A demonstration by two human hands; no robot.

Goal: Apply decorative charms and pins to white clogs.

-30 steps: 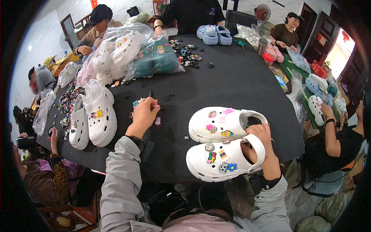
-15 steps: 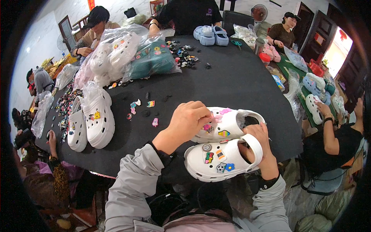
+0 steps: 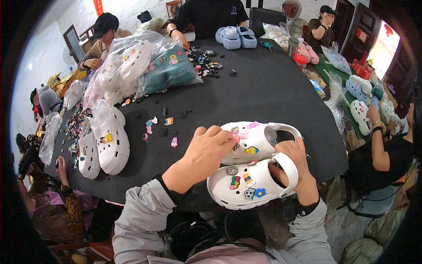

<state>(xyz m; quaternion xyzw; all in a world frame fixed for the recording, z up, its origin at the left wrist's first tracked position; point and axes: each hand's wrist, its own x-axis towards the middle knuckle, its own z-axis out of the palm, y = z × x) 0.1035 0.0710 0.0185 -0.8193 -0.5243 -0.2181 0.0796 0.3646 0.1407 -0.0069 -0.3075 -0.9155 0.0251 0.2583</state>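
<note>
Two white clogs lie side by side at the near edge of the black table [image 3: 263, 88]. My right hand [image 3: 292, 165] grips the heel opening of the nearer white clog [image 3: 246, 185], which carries several coloured charms. My left hand [image 3: 206, 152] pinches a small pink charm against the toe of the farther white clog [image 3: 259, 141], next to a rainbow charm. Loose charms [image 3: 160, 127] lie on the table to the left of my left hand.
Another pair of white clogs [image 3: 103, 143] stands at the left. Clear bags of clogs [image 3: 140, 68] pile at the back left, light blue clogs [image 3: 235, 37] at the far edge. Scattered charms [image 3: 204, 61] lie beyond. Other people sit around the table.
My left hand left the loose charms at the table's middle and came right to the farther clog's toe with a small charm. My right hand stayed on the nearer clog.
</note>
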